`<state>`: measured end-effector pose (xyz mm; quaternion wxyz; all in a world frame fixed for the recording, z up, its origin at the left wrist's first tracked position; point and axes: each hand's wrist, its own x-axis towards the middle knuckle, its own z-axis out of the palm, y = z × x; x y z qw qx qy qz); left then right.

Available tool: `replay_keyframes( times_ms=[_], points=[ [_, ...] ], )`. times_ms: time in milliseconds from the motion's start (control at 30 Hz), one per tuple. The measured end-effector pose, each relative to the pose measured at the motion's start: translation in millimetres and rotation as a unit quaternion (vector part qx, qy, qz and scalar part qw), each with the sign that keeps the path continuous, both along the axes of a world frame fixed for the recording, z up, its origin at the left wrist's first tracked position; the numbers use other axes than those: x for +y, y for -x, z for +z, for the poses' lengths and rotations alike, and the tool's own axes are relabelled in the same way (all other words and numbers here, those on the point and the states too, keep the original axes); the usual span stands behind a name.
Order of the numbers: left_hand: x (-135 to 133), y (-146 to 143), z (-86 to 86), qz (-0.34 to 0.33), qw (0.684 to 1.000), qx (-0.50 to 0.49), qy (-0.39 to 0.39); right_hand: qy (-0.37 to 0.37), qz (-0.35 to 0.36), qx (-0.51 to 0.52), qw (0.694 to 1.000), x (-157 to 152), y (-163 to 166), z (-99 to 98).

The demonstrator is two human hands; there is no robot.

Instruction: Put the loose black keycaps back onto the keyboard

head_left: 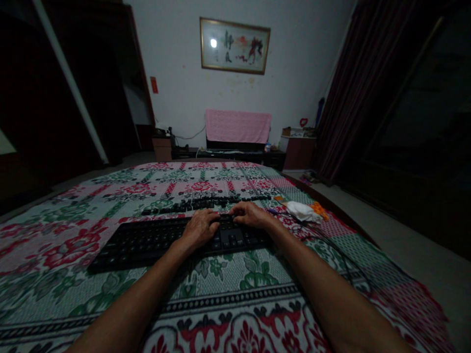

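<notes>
A black keyboard [147,240] lies at a slant on the patterned cloth, many of its key positions seemingly without caps. My left hand [200,228] is closed over its middle part, fingers bent at the far edge and thumb on the near side. Close by on the right, my right hand [250,215] reaches to the top edge, with thumb and fingers pinched together. Whatever is between those fingertips is too small and dark to make out. Beyond the keyboard, loose black keycaps [209,202] lie in uneven rows.
To the right are a crumpled white tissue or cloth [303,212], an orange item [319,210], a brush-like tool [279,200] and dark cables [331,240]. The floral cloth [110,196] covers the broad surface. A pink towel [238,126] hangs at the far wall.
</notes>
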<state>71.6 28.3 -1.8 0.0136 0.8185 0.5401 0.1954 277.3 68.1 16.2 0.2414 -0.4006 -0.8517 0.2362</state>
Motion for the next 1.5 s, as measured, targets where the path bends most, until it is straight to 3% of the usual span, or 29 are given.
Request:
replay_keyframes(
  times_ms=[600,1000,1500],
  points=[
    [2.4,1.3,0.5,-0.005,1.0,0.003,0.015,0.005,0.005,0.015,1.0,0.4,0.1,-1.6],
    [1.0,0.9,2.6,-0.002,1.0,0.01,0.02,0.097,0.031,0.07,0.992,-1.9,-1.5,5.5],
    [-0.2,-0.1,3.0,-0.002,1.0,0.004,0.024,-0.035,0.039,-0.095,0.994,-13.2,7.9,17.0]
  ],
)
